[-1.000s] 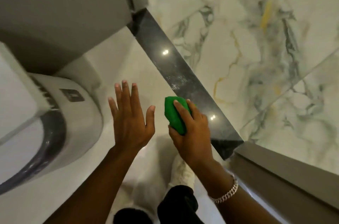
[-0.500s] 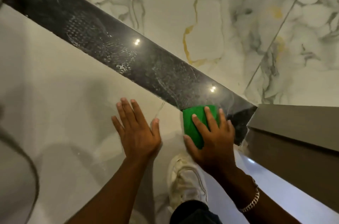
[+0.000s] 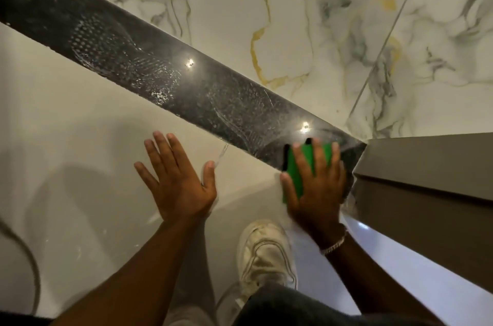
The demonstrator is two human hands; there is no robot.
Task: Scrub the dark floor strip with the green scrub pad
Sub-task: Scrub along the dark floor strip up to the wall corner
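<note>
Since half a second ago the right hand [image 3: 316, 187] has slid the green scrub pad [image 3: 302, 168] further onto the dark floor strip [image 3: 160, 69], close against the grey door frame [image 3: 426, 165], likely to start at the strip's near end where dried footprint marks [image 3: 112, 50] trail away along it. Its grip lies spread flat over the pad, fingers [image 3: 301, 157] pressing down rather than pinching, which suits scrubbing pressure; the left hand [image 3: 176, 179] rests open, fingers splayed, on the pale floor tile [image 3: 66, 112] beside the strip, apparently bracing body weight while crouched

Bare forearms, silver chain bracelet [image 3: 334, 243] (right wrist), white sneaker [image 3: 266, 253], dark trousers [image 3: 306, 307]
</note>
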